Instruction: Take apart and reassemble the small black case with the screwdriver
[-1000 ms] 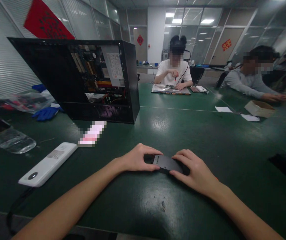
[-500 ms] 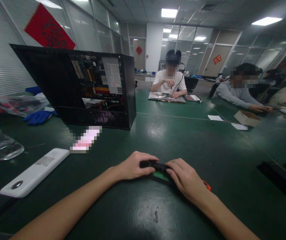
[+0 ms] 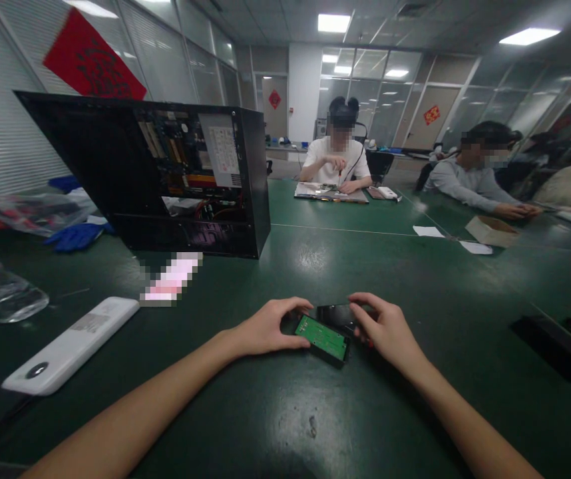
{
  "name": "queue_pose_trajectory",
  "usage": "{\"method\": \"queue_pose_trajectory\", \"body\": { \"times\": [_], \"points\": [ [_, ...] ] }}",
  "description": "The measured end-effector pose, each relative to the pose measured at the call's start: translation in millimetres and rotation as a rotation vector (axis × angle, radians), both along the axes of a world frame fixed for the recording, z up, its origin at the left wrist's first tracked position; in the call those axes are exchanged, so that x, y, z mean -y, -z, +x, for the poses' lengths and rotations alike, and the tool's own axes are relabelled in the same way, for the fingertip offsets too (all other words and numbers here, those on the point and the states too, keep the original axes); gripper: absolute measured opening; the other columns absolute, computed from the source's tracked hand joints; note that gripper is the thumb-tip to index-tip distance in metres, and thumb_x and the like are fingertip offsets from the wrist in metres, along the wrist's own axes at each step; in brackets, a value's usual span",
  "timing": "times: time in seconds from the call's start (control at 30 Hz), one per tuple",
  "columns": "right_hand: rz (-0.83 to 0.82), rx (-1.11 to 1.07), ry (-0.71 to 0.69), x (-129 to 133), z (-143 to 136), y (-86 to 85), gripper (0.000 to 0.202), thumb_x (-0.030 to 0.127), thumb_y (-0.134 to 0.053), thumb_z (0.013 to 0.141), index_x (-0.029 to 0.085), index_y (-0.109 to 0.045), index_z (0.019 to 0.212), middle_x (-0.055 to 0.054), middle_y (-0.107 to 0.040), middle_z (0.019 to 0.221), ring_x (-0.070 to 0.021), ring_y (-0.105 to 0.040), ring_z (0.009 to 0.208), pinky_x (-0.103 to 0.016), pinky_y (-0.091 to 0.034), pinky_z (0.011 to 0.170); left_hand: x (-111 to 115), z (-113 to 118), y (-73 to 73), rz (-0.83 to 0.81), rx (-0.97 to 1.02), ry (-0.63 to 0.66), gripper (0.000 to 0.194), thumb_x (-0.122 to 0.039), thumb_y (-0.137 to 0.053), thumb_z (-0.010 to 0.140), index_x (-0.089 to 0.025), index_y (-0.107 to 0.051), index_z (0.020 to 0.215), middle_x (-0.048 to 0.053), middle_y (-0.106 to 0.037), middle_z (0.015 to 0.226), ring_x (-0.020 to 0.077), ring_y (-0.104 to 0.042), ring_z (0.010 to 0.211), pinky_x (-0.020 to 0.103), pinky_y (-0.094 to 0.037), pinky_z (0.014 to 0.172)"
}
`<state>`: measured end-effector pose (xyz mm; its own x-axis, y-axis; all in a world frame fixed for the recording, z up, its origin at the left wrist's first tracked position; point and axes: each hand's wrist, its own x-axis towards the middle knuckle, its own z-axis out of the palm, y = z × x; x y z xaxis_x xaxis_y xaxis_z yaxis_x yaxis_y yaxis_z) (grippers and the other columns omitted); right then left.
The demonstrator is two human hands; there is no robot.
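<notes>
A small black case [image 3: 338,362] with a green circuit board [image 3: 321,336] showing in its open top lies on the green table. My left hand [image 3: 270,327] has its thumb and fingers around the left end of this case. Just behind the case, a flat black cover [image 3: 335,315] is pinched at its right end by the thumb and fingers of my right hand [image 3: 382,322]. Something small and red [image 3: 369,343] shows beneath my right hand, mostly hidden by it.
A black computer tower [image 3: 258,179] with an open side stands at the back left. A white power strip [image 3: 73,346], a clear bottle [image 3: 6,289] and blue gloves [image 3: 76,236] are on the left. A black object [image 3: 560,346] lies at right. Across the table sits a person [image 3: 338,156].
The black cover has come off the circuit board and is now behind it in my right hand. The green board is far more exposed. My right hand has moved slightly up and right.
</notes>
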<state>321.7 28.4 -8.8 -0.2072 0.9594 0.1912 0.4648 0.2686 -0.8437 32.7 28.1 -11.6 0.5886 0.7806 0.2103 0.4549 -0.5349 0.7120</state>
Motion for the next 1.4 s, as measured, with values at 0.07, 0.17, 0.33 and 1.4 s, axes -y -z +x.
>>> {"method": "queue_pose_trajectory", "body": {
  "times": [0.07,0.17,0.33,1.4],
  "points": [
    [-0.014,-0.008,-0.03,1,0,2.2,0.037,0.045,-0.059,0.097,0.019,-0.071,0.12,-0.002,-0.074,0.074,-0.0187,-0.068,0.057,-0.031,-0.055,0.056,-1,0,0.0,0.0,0.004,0.017,0.065,-0.045,-0.089,0.08,-0.022,-0.062,0.134,0.007,-0.073,0.124,0.0243,-0.07,0.104,0.036,-0.053,0.092],
    [0.024,0.0,-0.029,3,2,3.1,0.035,0.04,-0.06,0.097,0.02,-0.069,0.124,-0.007,-0.078,0.098,-0.0198,-0.074,0.073,-0.034,-0.059,0.071,-2,-1,-0.9,0.003,0.003,0.032,0.064,-0.046,-0.088,0.081,-0.022,-0.063,0.134,0.007,-0.072,0.126,0.025,-0.069,0.107,0.036,-0.052,0.094],
    [0.222,0.148,-0.057,11,7,0.1,0.028,0.04,-0.059,0.101,0.021,-0.071,0.117,-0.009,-0.075,0.11,-0.0203,-0.072,0.083,-0.037,-0.058,0.079,-1,-2,-3.7,0.011,-0.009,0.046,0.064,-0.044,-0.089,0.08,-0.022,-0.064,0.134,0.008,-0.073,0.126,0.0256,-0.07,0.109,0.036,-0.052,0.096],
    [0.36,0.66,0.685,-92,245,-43.1,0.067,0.065,-0.069,0.085,0.022,-0.069,0.135,-0.023,-0.075,0.104,-0.0411,-0.072,0.09,-0.052,-0.051,0.075,-2,1,1.4,0.062,-0.045,0.088,0.033,-0.04,-0.077,0.093,-0.019,-0.07,0.118,0.008,-0.072,0.114,0.0248,-0.067,0.107,0.036,-0.049,0.097]
  ]
}}
